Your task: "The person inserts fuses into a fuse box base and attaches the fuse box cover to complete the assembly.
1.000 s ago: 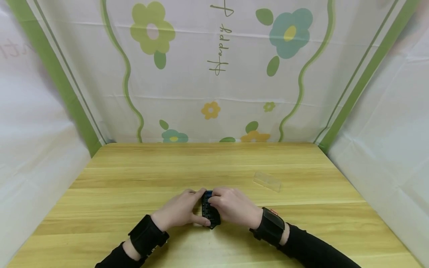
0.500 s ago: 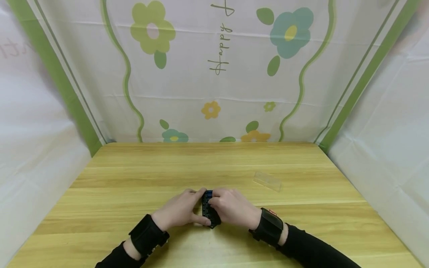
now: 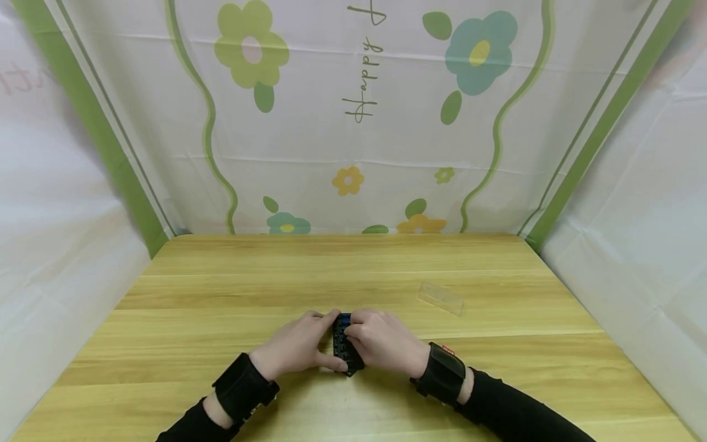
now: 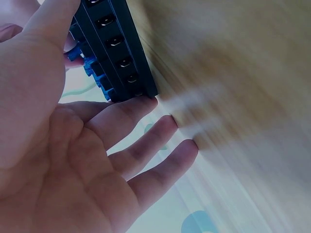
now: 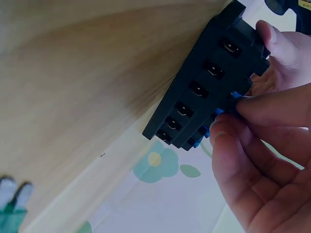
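Observation:
A black fuse block (image 3: 340, 350) with a row of screw terminals stands at the table's near middle. My left hand (image 3: 293, 347) holds it by its ends, thumb at the near end and index finger at the far end. In the left wrist view the remaining fingers reach out straight by the table. Blue blade fuses (image 4: 103, 83) sit along the top of the block. My right hand (image 3: 389, 344) pinches one blue fuse (image 4: 74, 53) between thumb and index finger, right at the block's top. Those fingertips cover most of that fuse.
A clear plastic cover (image 3: 440, 299) lies on the wooden table (image 3: 221, 294), beyond the right hand. White cloth walls (image 3: 309, 135) printed with flowers enclose the back and both sides. Black bands (image 3: 442, 371) circle both wrists.
The right hand has shifted very slightly at the top of the block, still pinching the fuse. The left hand keeps its hold, and the clear cover stays in place.

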`<state>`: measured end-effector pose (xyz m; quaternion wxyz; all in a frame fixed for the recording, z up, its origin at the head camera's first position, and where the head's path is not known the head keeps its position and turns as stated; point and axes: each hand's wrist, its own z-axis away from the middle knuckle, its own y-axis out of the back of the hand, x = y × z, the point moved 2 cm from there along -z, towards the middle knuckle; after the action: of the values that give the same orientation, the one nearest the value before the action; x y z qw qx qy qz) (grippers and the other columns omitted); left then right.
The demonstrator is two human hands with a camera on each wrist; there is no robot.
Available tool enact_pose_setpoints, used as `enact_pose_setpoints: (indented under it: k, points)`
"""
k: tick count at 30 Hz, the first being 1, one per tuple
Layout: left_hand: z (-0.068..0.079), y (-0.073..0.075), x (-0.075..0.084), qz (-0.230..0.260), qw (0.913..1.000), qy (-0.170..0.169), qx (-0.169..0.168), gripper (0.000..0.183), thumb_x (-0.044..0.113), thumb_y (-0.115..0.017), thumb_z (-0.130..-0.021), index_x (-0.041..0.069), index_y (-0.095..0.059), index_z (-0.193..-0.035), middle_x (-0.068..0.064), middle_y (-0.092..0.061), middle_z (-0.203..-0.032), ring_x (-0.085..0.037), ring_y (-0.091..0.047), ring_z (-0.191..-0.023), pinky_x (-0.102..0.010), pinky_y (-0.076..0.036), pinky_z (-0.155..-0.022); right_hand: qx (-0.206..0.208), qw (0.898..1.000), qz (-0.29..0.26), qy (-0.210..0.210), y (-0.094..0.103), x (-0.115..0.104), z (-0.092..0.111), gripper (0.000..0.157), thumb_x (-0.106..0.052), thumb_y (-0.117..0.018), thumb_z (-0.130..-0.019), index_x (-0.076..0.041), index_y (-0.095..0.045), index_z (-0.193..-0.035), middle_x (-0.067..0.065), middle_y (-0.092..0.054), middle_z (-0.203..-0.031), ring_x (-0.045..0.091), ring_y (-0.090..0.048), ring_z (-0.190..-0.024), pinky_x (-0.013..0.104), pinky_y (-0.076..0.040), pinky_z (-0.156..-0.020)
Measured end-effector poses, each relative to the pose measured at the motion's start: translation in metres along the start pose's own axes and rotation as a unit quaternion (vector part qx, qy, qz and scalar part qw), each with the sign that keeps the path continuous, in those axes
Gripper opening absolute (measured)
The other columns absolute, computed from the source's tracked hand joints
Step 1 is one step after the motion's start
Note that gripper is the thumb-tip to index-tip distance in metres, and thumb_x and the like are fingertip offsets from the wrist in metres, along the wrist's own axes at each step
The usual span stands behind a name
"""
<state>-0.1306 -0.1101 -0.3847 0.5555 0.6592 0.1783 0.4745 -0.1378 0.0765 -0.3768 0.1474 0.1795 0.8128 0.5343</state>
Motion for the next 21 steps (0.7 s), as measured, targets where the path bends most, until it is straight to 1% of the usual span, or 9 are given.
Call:
enact_pose_setpoints:
  k: [8, 11, 14, 17, 21]
  points:
    - [0.001, 0.0, 0.0, -0.005, 1.0, -0.002, 0.001, 0.101, 0.07, -0.062, -0.075, 0.005, -0.034, -0.148, -0.02, -0.049, -0.131, -0.031, -0.049, -0.119, -0.041, -0.045, -0.089, -0.001, 1.0, -0.002, -0.011, -0.001, 0.001, 0.0, 0.014, -0.011, -0.061, -0.09, -0.017, -0.069, -0.08, -0.007, -0.047, -0.074, 0.004, -0.043, -0.066, 0.013, -0.034, -0.058]
    - [0.001, 0.0, 0.001, -0.005, 1.0, -0.002, 0.0, 0.101, 0.07, -0.062, -0.075, 0.005, -0.034, -0.148, -0.02, -0.049, -0.131, -0.03, -0.049, -0.119, -0.041, -0.046, -0.089, -0.01, 1.0, 0.006, -0.016, -0.001, -0.001, -0.001, 0.013, -0.013, -0.062, -0.09, -0.017, -0.069, -0.08, -0.007, -0.049, -0.074, 0.004, -0.044, -0.066, 0.013, -0.034, -0.058]
    - [0.001, -0.001, 0.001, -0.006, 1.0, -0.001, -0.001, 0.103, 0.07, -0.062, -0.074, 0.004, -0.035, -0.147, -0.02, -0.05, -0.13, -0.03, -0.049, -0.119, -0.041, -0.045, -0.09, -0.028, 0.999, 0.025, -0.015, 0.0, -0.003, -0.003, 0.016, -0.013, -0.062, -0.09, -0.018, -0.066, -0.076, -0.007, -0.05, -0.074, 0.004, -0.046, -0.067, 0.013, -0.034, -0.057]
    - [0.001, -0.001, 0.001, -0.005, 1.0, -0.001, -0.002, 0.104, 0.071, -0.062, -0.074, 0.003, -0.034, -0.147, -0.02, -0.05, -0.13, -0.03, -0.049, -0.119, -0.041, -0.045, -0.091, -0.054, 0.998, 0.044, -0.009, 0.003, -0.005, -0.007, 0.019, -0.013, -0.064, -0.09, -0.019, -0.061, -0.072, -0.007, -0.049, -0.073, 0.004, -0.045, -0.065, 0.013, -0.032, -0.053]
    - [0.001, 0.001, 0.001, 0.005, 1.0, -0.004, -0.001, 0.103, 0.069, -0.063, -0.074, 0.004, -0.033, -0.148, -0.019, -0.049, -0.132, -0.031, -0.047, -0.121, -0.041, -0.044, -0.092, -0.095, 0.995, 0.038, 0.007, 0.007, -0.002, -0.015, 0.026, -0.013, -0.065, -0.089, -0.019, -0.054, -0.067, -0.008, -0.045, -0.071, 0.004, -0.04, -0.059, 0.015, -0.028, -0.049]
